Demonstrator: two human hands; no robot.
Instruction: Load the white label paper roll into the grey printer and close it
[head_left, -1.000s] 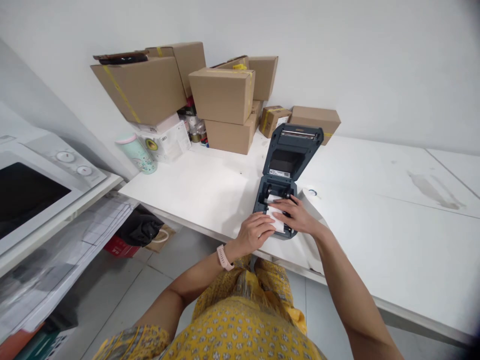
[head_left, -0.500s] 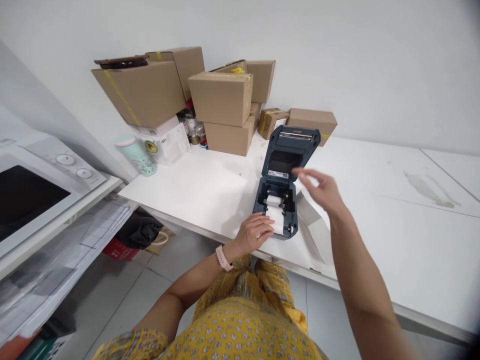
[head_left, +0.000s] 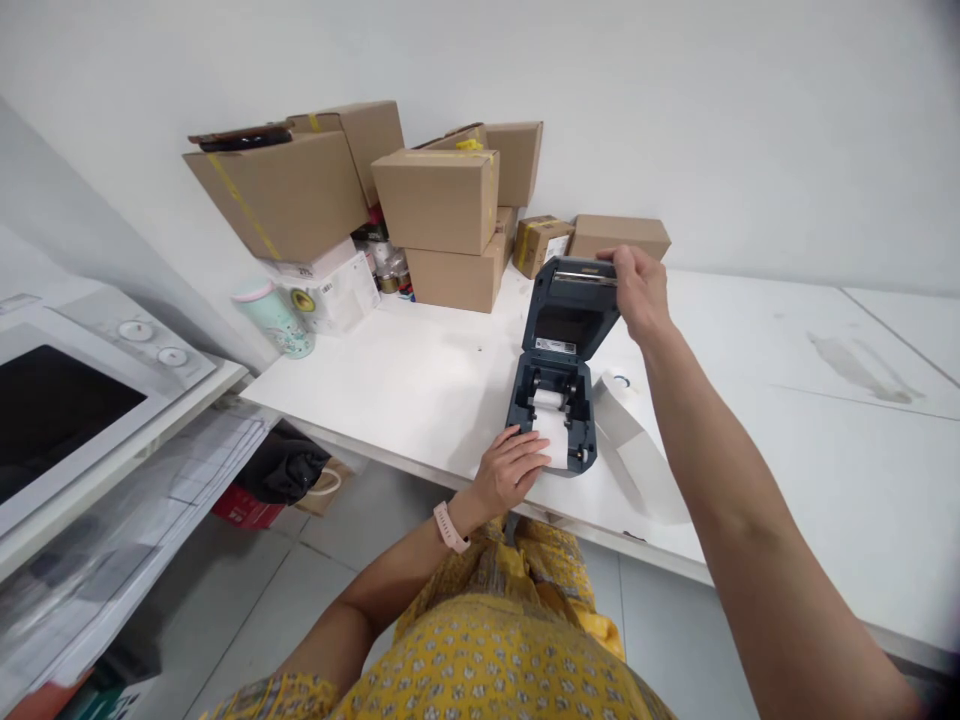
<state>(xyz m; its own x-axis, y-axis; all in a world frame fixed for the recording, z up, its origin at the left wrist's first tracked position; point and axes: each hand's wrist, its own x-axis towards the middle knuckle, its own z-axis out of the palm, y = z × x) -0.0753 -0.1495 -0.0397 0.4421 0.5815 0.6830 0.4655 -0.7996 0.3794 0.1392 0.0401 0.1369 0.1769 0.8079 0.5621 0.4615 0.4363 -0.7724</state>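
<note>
A dark label printer [head_left: 585, 385] stands near the table's front edge with its lid [head_left: 566, 305] raised. Inside it sits a small white paper roll [head_left: 548, 399], and a strip of paper [head_left: 553, 438] runs from it toward the front. My left hand [head_left: 511, 464] lies over the printer's front left corner, its fingers stretched flat on the paper strip. At the lid's top right corner, my right hand [head_left: 639, 290] is closed on the lid's edge, fingers at the top. To the printer's right a loose white paper strip [head_left: 645, 460] lies partly behind my right forearm.
Cardboard boxes [head_left: 439, 200] are stacked along the wall at the back of the white table [head_left: 375, 390]. A mint tumbler [head_left: 274, 318] stands by a white box [head_left: 341, 290]. On the left a microwave [head_left: 97, 380] rests on a shelf unit.
My right hand has moved up and back from beside the hinge and taken hold of the lid's top corner. My left hand stays on the paper.
</note>
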